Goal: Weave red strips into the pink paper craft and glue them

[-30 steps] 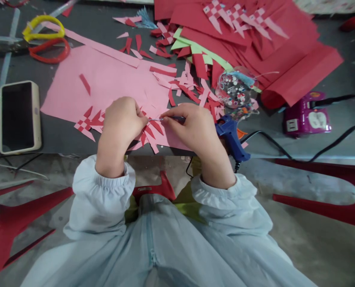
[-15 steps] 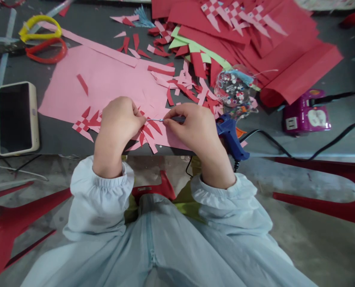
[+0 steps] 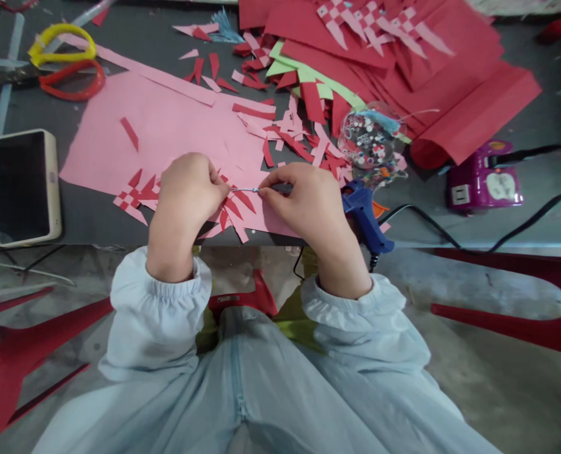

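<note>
A thin light-blue cord [image 3: 244, 189] is stretched level between my two hands. My left hand [image 3: 186, 192] is closed, thumb and finger pinching the cord's left end. Opposite it, my right hand [image 3: 311, 198] pinches the other end at a small blue lump. Something dark shows under the right fingers; what it is cannot be made out. Just beneath the cord, partly hidden by my left hand, lie pointed red and pink paper strips [image 3: 237, 211]. A red-and-pink woven paper piece [image 3: 130, 197] rests left of my left wrist, on the pink paper sheet's [image 3: 167, 126] lower edge.
Scissors [image 3: 67, 63] and a phone [image 3: 26, 188] lie left. Paper scraps [image 3: 294, 135], a dish of beads [image 3: 368, 142] and a blue glue gun [image 3: 368, 214] with its cable are on the right. Red paper sheets [image 3: 403, 82] and a purple device [image 3: 485, 180] lie beyond.
</note>
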`<state>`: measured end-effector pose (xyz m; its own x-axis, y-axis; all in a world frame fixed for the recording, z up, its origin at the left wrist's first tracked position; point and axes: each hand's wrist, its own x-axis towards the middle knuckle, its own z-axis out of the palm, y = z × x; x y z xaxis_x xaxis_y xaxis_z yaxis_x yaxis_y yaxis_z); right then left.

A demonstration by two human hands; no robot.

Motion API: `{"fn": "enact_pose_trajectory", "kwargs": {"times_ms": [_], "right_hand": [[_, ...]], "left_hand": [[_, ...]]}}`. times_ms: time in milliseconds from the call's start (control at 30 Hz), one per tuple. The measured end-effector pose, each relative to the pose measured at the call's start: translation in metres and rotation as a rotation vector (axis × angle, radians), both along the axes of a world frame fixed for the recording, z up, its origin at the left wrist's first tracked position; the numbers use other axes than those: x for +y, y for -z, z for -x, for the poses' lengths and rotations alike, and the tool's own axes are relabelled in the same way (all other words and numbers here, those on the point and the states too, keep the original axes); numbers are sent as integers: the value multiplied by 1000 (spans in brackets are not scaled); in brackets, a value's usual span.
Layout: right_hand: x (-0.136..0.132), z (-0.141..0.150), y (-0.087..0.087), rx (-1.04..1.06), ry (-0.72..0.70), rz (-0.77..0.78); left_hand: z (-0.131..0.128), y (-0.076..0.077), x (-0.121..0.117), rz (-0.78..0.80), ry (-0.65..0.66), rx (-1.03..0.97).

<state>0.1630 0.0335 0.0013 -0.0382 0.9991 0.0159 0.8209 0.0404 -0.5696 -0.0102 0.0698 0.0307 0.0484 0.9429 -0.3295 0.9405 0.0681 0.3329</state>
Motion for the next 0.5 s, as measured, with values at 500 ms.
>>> {"fn": "enact_pose_trajectory", "kwargs": {"times_ms": [500], "right_hand": [[-2, 2, -1, -100, -39, -19]], "left_hand": [[-1, -2, -2, -19, 51, 8]]}}
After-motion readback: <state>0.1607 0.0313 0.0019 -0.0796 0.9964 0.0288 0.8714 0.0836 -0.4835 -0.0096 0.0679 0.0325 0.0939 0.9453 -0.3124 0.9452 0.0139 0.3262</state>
